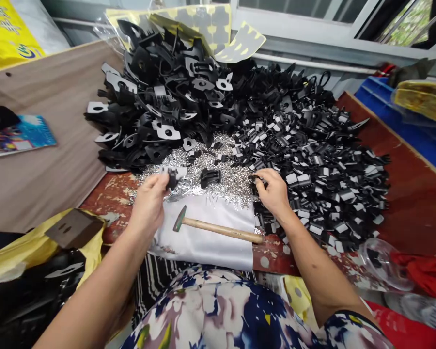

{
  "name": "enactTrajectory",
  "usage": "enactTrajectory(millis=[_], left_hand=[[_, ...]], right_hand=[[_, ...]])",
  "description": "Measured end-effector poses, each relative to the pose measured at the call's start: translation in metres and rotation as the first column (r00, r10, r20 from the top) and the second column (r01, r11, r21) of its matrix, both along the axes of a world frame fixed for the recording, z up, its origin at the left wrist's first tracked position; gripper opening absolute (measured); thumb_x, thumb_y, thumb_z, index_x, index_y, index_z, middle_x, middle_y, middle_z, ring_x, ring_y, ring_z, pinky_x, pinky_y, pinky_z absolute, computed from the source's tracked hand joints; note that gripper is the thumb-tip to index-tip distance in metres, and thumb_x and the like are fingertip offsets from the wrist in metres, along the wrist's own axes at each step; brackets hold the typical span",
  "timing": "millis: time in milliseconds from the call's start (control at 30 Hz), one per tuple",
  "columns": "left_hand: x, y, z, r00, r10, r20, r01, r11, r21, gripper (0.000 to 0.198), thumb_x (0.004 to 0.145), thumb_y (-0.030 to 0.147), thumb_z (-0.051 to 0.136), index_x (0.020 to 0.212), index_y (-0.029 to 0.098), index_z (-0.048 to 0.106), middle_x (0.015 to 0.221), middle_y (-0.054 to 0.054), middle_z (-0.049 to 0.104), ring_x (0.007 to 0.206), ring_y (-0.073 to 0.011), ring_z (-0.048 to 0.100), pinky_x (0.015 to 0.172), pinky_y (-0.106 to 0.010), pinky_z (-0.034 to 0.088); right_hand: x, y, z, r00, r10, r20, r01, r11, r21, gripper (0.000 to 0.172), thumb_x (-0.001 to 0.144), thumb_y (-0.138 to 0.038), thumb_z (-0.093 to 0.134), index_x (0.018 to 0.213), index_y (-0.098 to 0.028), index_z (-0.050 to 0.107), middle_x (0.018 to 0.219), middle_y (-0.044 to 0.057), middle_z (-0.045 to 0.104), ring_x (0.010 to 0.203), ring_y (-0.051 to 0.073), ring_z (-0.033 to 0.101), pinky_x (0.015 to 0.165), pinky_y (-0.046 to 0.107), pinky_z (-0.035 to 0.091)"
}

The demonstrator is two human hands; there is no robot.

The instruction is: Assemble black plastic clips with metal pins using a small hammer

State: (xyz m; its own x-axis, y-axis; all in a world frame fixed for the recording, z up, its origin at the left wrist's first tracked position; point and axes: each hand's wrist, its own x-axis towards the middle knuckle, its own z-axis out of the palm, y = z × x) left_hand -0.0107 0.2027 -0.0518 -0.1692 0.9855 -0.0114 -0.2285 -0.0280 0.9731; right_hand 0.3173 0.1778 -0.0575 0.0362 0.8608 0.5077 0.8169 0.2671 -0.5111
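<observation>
The left hand (148,198) pinches a black clip part (172,177); the right hand (273,191), at three o'clock, seemingly pinches silver pins (236,186); a hammer (218,229) lies between them.

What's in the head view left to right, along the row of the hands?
From the left: colourful glossy booklet, left hand pinching a small black plastic part, wooden-handled hammer, right hand, heap of small black plastic clips with white tabs, blue plastic crate.
</observation>
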Motion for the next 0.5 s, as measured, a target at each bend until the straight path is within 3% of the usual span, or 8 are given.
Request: enactTrajectory(millis=[67,133,233,367,433,500], left_hand=[[0.000,-0.032,-0.002,0.997,-0.082,-0.002,0.081,0.994,-0.068,0.032,0.073,0.042,0.088,0.076,0.015,0.070,0.079,0.000,0.063,0.068,-0.0111,0.052,0.058,-0.022,0.045],[0.011,-0.065,-0.005,0.965,-0.262,0.006,0.259,0.952,-0.166,0.028,0.073,0.040,0.087,0.074,0.015,0.074,0.084,-0.003,0.065,0.067,-0.0119,0.055,0.054,-0.022,0.047],[0.033,-0.097,-0.009,0.927,-0.371,0.051,0.374,0.907,-0.194,0.026,0.073,0.039,0.087,0.076,0.016,0.078,0.097,-0.004,0.061,0.071,-0.0135,0.058,0.054,-0.025,0.055],[0.045,-0.105,-0.010,0.902,-0.394,0.180,0.424,0.888,-0.180,0.027,0.076,0.041,0.086,0.080,0.016,0.078,0.098,-0.004,0.058,0.075,-0.0135,0.060,0.065,-0.027,0.062],[0.045,-0.103,-0.009,0.893,-0.387,0.229,0.427,0.890,-0.158,0.028,0.077,0.042,0.086,0.081,0.016,0.078,0.098,-0.004,0.059,0.078,-0.0138,0.061,0.068,-0.026,0.063],[0.044,-0.102,-0.008,0.885,-0.391,0.252,0.433,0.891,-0.137,0.028,0.077,0.042,0.086,0.083,0.016,0.078,0.099,-0.004,0.059,0.080,-0.0142,0.061,0.067,-0.025,0.063]], right_hand=[[-0.016,-0.020,0.003,0.981,0.041,-0.192,-0.035,0.999,0.035,0.017,0.092,-0.020,0.058,0.101,-0.023,0.072,0.100,0.005,0.073,0.094,0.022,0.068,0.088,0.037,0.056],[-0.041,-0.039,0.004,0.940,0.129,-0.316,-0.132,0.991,0.010,0.011,0.090,-0.021,0.063,0.097,-0.025,0.071,0.093,0.002,0.074,0.085,0.020,0.069,0.079,0.035,0.057],[-0.077,-0.057,0.003,0.917,0.249,-0.311,-0.264,0.965,-0.005,0.012,0.091,-0.019,0.063,0.096,-0.026,0.071,0.092,0.001,0.075,0.086,0.020,0.070,0.089,0.040,0.057],[-0.103,-0.063,-0.002,0.921,0.308,-0.237,-0.306,0.951,0.044,0.021,0.091,-0.015,0.060,0.098,-0.030,0.074,0.092,-0.001,0.078,0.089,0.021,0.072,0.120,0.062,0.033],[-0.108,-0.064,-0.003,0.925,0.297,-0.239,-0.292,0.955,0.056,0.024,0.090,-0.015,0.060,0.098,-0.033,0.075,0.093,-0.001,0.079,0.093,0.023,0.074,0.123,0.067,0.024],[-0.110,-0.066,-0.002,0.924,0.286,-0.254,-0.278,0.958,0.069,0.024,0.090,-0.016,0.060,0.098,-0.033,0.075,0.094,-0.001,0.079,0.093,0.024,0.074,0.124,0.068,0.023]])
